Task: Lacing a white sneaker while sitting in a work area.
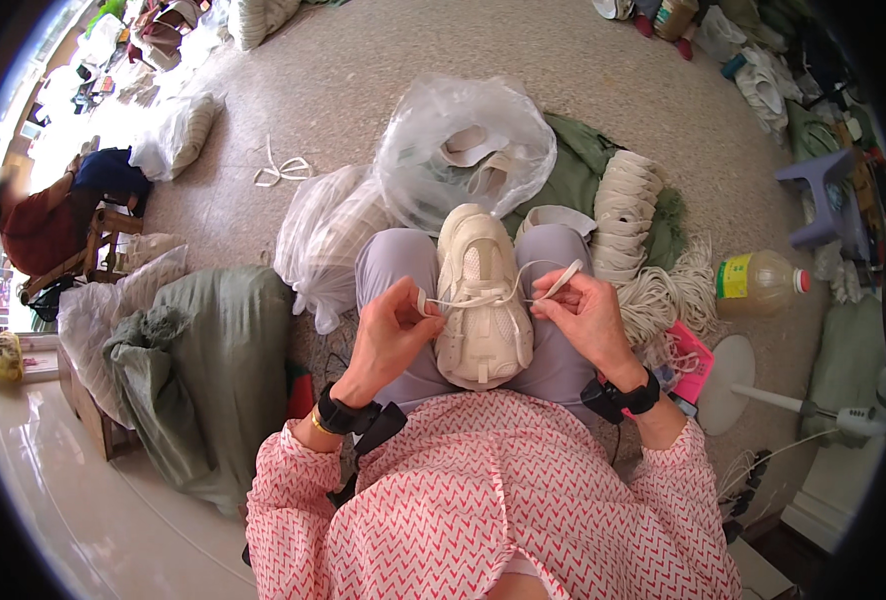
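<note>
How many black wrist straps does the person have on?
2: one strap around the wrist of the left hand, another strap around the wrist of the right hand.

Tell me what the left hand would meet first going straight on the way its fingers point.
The left hand would likely meet the left side of the cream shoe first, though depth between them is hard to judge.

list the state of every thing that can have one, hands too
left hand: pinching the lace
right hand: pinching the lace
lace: across the shoe; whether knotted, unclear
shoe: between the thighs, laced
clear plastic bag: holding pale pieces
whitish bag: filled, neck gathered
jug: capped, partly filled
pink basket: holding cord-like strands
</note>
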Demonstrator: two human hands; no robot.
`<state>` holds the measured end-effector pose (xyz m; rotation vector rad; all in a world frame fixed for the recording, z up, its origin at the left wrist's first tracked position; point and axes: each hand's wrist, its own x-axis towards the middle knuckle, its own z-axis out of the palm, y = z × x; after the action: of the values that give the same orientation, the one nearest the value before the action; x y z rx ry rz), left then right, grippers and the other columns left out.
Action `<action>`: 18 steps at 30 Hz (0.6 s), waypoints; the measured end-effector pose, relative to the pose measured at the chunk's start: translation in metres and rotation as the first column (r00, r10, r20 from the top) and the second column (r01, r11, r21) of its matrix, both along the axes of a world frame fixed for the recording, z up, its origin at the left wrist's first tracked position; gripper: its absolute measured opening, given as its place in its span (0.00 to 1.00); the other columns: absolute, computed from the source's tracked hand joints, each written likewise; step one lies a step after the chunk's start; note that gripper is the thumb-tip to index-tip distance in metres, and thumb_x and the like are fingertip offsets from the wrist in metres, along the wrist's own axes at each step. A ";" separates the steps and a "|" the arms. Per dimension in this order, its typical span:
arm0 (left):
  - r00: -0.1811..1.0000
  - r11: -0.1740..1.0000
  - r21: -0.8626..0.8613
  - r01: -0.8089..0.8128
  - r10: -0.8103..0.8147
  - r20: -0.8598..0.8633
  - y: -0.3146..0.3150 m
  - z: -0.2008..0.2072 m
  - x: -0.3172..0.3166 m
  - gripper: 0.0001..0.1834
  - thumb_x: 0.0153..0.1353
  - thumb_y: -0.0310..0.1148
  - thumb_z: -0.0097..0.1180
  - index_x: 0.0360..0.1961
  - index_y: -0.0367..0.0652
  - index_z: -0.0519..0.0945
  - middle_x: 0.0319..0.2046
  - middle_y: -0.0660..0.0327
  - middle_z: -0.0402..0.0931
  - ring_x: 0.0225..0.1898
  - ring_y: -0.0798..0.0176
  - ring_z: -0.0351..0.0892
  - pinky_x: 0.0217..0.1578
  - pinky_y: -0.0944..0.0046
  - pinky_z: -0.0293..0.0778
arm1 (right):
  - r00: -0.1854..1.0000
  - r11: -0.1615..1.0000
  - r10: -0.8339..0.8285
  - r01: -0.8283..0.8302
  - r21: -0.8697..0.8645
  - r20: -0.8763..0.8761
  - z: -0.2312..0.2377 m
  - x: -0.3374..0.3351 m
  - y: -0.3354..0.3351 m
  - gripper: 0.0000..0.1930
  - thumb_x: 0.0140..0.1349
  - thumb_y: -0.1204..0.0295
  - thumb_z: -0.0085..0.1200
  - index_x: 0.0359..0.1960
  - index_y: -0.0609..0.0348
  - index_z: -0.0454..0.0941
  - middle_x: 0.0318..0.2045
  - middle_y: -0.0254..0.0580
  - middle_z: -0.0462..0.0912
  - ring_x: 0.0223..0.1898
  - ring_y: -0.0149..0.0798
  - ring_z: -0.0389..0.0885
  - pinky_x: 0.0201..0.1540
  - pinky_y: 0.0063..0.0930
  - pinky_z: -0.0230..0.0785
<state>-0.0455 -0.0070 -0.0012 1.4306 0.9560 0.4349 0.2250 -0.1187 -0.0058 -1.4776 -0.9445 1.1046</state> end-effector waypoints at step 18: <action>0.983 0.941 0.282 -0.186 0.178 0.053 0.004 -0.007 0.028 0.15 0.61 0.19 0.67 0.34 0.38 0.69 0.30 0.59 0.84 0.33 0.73 0.83 0.35 0.68 0.81 | 1.000 0.999 0.014 -0.013 -0.051 0.019 -0.002 -0.005 0.001 0.06 0.69 0.85 0.59 0.45 0.68 0.80 0.36 0.39 0.87 0.40 0.32 0.90 0.45 0.25 0.85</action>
<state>-0.0173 -0.0030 -0.0078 1.5962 1.0383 0.7533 0.2202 -0.1176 -0.0075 -1.5276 -0.9468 1.1340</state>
